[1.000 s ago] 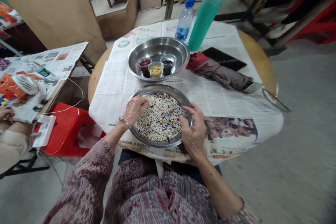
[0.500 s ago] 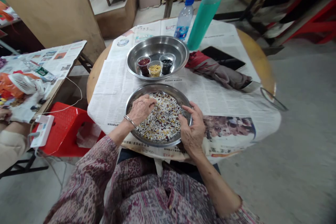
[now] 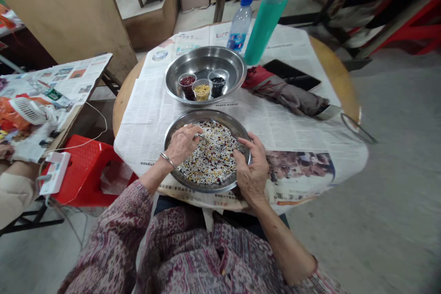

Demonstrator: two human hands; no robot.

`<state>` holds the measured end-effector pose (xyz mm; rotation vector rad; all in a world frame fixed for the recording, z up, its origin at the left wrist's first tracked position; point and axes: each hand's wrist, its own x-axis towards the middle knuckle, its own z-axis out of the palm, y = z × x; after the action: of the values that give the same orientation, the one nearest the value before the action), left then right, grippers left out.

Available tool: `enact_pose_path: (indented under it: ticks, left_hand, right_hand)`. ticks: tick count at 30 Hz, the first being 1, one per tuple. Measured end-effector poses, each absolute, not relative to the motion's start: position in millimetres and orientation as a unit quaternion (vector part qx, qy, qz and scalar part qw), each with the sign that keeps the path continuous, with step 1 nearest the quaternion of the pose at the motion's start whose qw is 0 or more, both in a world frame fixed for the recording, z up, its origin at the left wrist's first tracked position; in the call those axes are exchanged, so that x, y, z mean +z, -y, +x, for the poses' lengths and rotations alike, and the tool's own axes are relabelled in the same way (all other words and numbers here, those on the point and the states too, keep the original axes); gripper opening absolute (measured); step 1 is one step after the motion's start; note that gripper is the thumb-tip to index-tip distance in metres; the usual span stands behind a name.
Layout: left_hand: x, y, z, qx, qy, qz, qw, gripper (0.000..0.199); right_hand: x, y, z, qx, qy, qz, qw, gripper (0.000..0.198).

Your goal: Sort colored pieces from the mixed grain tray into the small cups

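A steel bowl (image 3: 203,187) close to my body holds a spread of mixed grains and beans (image 3: 215,161), mostly white with yellow, dark red and black ones. My left hand (image 3: 183,143), with a silver bangle at the wrist, reaches over its left rim. The fingertips are pinched together just above the grains; what is between them is too small to make out. At the right rim rests my right hand (image 3: 253,167), thumb and fingers apart, fingertips over the inner edge. Behind stands a larger steel basin (image 3: 172,94) with clear cups of red beans (image 3: 188,81), yellow beans (image 3: 201,91) and black beans (image 3: 217,83).
A plastic water bottle (image 3: 239,27) and a tall teal bottle (image 3: 267,23) stand at the back. Right of the basin lie a folded umbrella (image 3: 287,92) and a dark tablet-like object (image 3: 292,73). Newspaper (image 3: 138,124) covers the round table. A red stool (image 3: 82,174) is at the left.
My left hand has shifted slightly left and its fingertips have curled in a little. The right hand stays at the bowl's rim. The whole view has moved slightly.
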<state>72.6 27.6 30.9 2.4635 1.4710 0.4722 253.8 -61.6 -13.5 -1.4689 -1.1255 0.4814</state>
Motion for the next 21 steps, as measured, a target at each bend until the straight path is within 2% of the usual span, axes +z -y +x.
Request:
enact_pose_path:
  ticks: [12,21]
  left_hand:
    - [26.2,-32.9,75.1,0.131,-0.519,0.837,0.111,0.015]
    - [25.7,-33.3,74.8,0.172,-0.518,0.827,0.132,0.011]
  right_hand:
    - [-12.3,61.7,253.8,0.209,0.482,-0.624,0.578,0.027]
    - [-12.6,61.8,253.9,0.209,0.478,-0.629,0.576,0.027]
